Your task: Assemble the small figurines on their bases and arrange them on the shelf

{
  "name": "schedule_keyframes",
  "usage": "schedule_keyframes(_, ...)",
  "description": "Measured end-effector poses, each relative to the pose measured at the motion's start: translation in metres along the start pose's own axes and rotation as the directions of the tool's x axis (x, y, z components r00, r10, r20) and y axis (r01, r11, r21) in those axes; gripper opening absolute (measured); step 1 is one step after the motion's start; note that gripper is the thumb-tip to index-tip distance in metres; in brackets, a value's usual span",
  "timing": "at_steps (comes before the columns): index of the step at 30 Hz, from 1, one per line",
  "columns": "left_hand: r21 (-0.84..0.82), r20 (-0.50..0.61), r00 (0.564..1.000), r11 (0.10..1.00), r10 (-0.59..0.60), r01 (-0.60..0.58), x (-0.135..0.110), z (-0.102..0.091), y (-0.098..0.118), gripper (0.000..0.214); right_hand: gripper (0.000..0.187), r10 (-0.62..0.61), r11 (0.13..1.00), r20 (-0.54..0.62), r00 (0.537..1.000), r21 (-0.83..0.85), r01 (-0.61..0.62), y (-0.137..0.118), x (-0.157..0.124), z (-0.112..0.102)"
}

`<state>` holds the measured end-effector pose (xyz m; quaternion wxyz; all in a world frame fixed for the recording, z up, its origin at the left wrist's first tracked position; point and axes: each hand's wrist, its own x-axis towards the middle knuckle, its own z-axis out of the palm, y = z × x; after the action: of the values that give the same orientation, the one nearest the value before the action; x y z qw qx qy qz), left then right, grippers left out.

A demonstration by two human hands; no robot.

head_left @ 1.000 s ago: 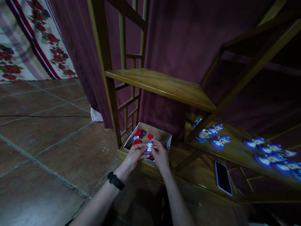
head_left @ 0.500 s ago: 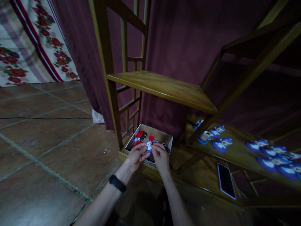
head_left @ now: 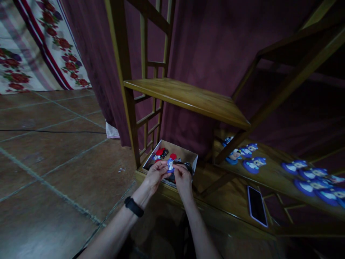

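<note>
Between my two hands is a small blue and white figurine (head_left: 170, 164) with a rounded base, held upright above an open cardboard box. My left hand (head_left: 155, 175) pinches it from the left side, a black band on that wrist. The fingers of my right hand (head_left: 183, 178) are closed on its right edge. Inside the box (head_left: 193, 158) lie several red and black pieces (head_left: 160, 152), partly covered by my hands.
Several similar blue figurines (head_left: 254, 165) lie on a wooden shelf (head_left: 272, 172) to the right. A phone (head_left: 257, 205) rests on the lower board. Another wooden shelf board (head_left: 185, 95) juts out above the box, beside a lattice side post (head_left: 129, 118). A cable (head_left: 54, 131) crosses the tiled floor.
Both hands stay on the figurine, which looks turned slightly and a little lower. The view has shifted a little.
</note>
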<state>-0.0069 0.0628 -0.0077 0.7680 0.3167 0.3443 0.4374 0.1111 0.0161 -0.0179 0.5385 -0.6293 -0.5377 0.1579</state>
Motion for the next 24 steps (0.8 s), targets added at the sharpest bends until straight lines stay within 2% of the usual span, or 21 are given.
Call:
schedule_keyframes(9, -0.082, -0.079, 0.996, 0.996, -0.051, 0.044, 0.002, 0.002, -0.005, 0.016, 0.028, 0.002, 0.996, 0.013, 1.0, -0.088, -0.001, -0.005, -0.001, -0.004)
schedule_keyframes(24, -0.1, -0.02, 0.999, 0.994, -0.045, 0.043, 0.002, 0.001, 0.0, 0.015, 0.03, -0.031, 0.998, 0.014, 0.999, -0.046, 0.032, -0.01, -0.004, -0.003)
